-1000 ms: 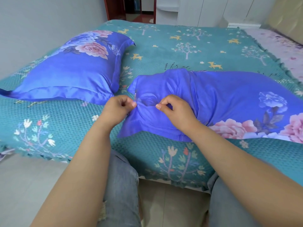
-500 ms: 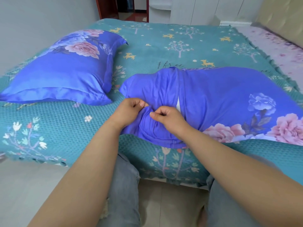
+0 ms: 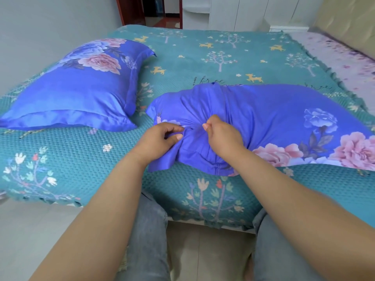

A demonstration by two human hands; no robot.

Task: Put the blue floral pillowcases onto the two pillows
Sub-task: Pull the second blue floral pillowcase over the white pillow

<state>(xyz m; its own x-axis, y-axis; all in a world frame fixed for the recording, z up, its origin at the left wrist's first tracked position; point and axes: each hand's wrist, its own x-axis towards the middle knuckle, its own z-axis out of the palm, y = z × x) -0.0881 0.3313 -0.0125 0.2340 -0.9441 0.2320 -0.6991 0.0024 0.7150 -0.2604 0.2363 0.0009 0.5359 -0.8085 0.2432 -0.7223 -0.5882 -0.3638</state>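
Pillowcases were both on the bed (image 3: 233,57), which carried a teal cover printed with trees and deer. The far one, on the left pillow (image 3: 81,92), lay smooth and finished, its flanged border flat and its flowers uppermost, well apart from the work. The near pillowcase (image 3: 274,118) covered the second pillow along the front edge of the bed, its right end filled out and showing pink roses, its left end bunched into folds.

Half a second before, a pale sliver of the inner pillow had shown in the gap at the open end; now none was visible, and the cloth had been drawn across it into a tight gather. The loose flap at the near left corner hung lower over the edge of the bed than before. That suggested the closing step was almost done, with only tucking and smoothing left for the second pillow, though the hidden side of the opening could not be judged.

The left hand (image 3: 160,138) pinched a fold of the blue cloth between thumb and fingers at the gather. The right hand (image 3: 221,136), just beside it, had its fingers curled down into the same bunched cloth. The two hands sat close together, not touching, with a short taut ridge of fabric running between them.
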